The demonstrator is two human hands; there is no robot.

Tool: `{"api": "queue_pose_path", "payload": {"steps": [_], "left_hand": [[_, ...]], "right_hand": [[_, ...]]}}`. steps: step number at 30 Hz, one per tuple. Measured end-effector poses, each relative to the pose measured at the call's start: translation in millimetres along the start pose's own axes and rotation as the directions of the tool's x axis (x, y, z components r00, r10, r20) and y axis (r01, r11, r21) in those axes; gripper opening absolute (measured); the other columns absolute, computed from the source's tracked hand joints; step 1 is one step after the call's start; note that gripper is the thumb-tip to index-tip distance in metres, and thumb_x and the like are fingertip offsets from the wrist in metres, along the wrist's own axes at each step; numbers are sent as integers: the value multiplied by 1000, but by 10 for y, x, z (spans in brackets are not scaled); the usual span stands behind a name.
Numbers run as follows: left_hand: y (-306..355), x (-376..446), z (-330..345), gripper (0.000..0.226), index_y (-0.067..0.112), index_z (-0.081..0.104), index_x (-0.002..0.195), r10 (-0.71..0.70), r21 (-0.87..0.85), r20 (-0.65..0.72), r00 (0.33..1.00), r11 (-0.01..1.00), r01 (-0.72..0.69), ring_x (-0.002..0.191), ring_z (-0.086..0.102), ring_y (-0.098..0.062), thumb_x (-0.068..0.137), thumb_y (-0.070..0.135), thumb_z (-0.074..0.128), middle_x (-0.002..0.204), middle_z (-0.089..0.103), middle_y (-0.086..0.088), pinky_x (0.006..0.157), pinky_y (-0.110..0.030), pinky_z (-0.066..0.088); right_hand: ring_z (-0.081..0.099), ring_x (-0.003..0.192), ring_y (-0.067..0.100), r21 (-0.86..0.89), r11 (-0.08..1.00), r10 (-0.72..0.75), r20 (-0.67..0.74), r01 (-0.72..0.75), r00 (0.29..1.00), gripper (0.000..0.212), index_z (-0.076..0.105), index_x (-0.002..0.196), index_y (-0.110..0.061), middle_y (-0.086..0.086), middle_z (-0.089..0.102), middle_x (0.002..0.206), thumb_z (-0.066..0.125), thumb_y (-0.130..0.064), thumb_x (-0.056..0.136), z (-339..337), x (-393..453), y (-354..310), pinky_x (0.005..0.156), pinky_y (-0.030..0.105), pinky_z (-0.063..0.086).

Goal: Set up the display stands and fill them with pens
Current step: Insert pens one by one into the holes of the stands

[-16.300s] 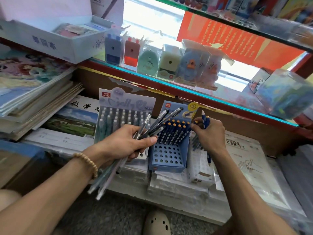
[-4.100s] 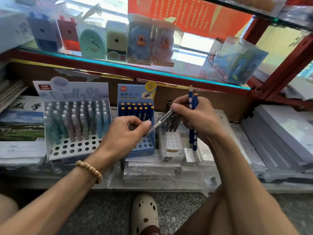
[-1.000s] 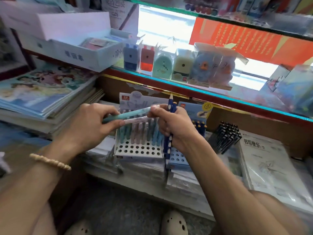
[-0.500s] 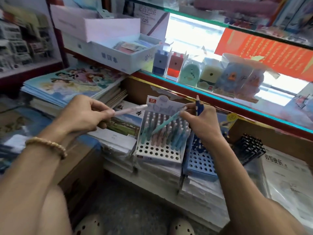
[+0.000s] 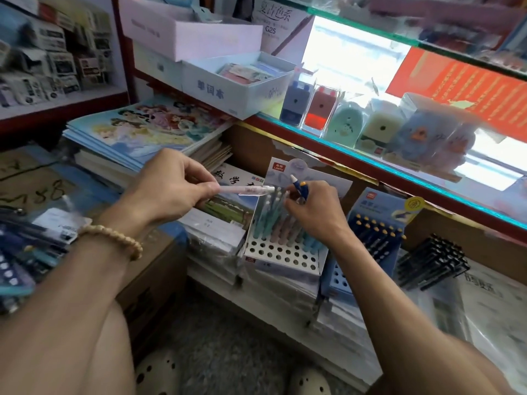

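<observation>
A white display stand with rows of holes stands on stacked packets, its back rows filled with pastel pens. My left hand pinches a pale pink pen, held level and pointing right toward the stand. My right hand rests over the stand's pens and grips blue pens that stick up above its knuckles. A blue display stand to the right holds dark blue pens with orange tips. A bundle of black pens lies further right.
Stacked books lie to the left, under a white box. A glass shelf above carries boxed pencil sharpeners. More pens lie at far left. Workbooks lie at right. My shoes are on the grey floor.
My right hand has lowered onto the white stand and the teal pen it held slanted is now down among the stand's pens. My left hand has brought the pink pen closer to the stand.
</observation>
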State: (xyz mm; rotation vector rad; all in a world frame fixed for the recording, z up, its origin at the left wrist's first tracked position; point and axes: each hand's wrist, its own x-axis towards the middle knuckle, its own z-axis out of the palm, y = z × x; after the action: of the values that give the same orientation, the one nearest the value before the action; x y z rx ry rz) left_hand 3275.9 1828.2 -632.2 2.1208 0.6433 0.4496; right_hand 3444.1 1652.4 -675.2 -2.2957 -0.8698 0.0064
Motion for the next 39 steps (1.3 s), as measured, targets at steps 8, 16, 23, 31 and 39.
{"api": "queue_pose_path", "payload": {"steps": [8, 16, 23, 31, 39], "left_hand": [[-23, 7, -24, 1, 23, 75, 84, 6, 29, 36, 999, 1000, -7, 72, 68, -15, 84, 22, 75, 73, 72, 2, 69, -34, 57], [-24, 4, -26, 5, 18, 76, 88, -8, 7, 55, 998, 1000, 7, 67, 65, -10, 83, 17, 76, 73, 71, 1, 58, -20, 45], [-43, -15, -42, 2, 19, 75, 83, -2, -41, 78, 997, 999, 5, 64, 66, -10, 83, 17, 76, 69, 72, -1, 60, -23, 49], [-106, -7, -14, 7, 15, 72, 87, -38, -108, 38, 999, 993, 42, 59, 67, -9, 92, 15, 66, 76, 74, -4, 52, -17, 46], [23, -22, 251, 21, 13, 58, 102, -104, -217, 66, 992, 969, 116, 63, 47, -17, 105, 26, 42, 75, 52, -3, 62, -38, 43]], "right_hand": [[66, 73, 7, -46, 998, -31, 83, 35, 996, 9, 73, 95, -15, -3, 68, 85, 65, -19, 94, -16, 74, -27, 64, 19, 54], [67, 77, 14, -98, 994, -27, 109, 38, 994, 10, 72, 98, -11, 3, 70, 90, 66, -18, 94, 38, 96, 21, 71, 29, 58], [56, 87, 15, -257, 963, -50, 132, 83, 990, 9, 72, 92, -14, -2, 61, 102, 69, -22, 91, 190, 79, -31, 79, 34, 52], [60, 87, 16, -108, 990, -78, 144, 94, 986, 13, 72, 96, -12, 0, 62, 103, 64, -23, 95, 160, 9, 11, 81, 35, 55], [58, 64, 13, 897, 211, 203, 349, -389, 915, 47, 67, 105, -1, 7, 66, 78, 40, -39, 104, -171, -167, -147, 60, 24, 48]]}}
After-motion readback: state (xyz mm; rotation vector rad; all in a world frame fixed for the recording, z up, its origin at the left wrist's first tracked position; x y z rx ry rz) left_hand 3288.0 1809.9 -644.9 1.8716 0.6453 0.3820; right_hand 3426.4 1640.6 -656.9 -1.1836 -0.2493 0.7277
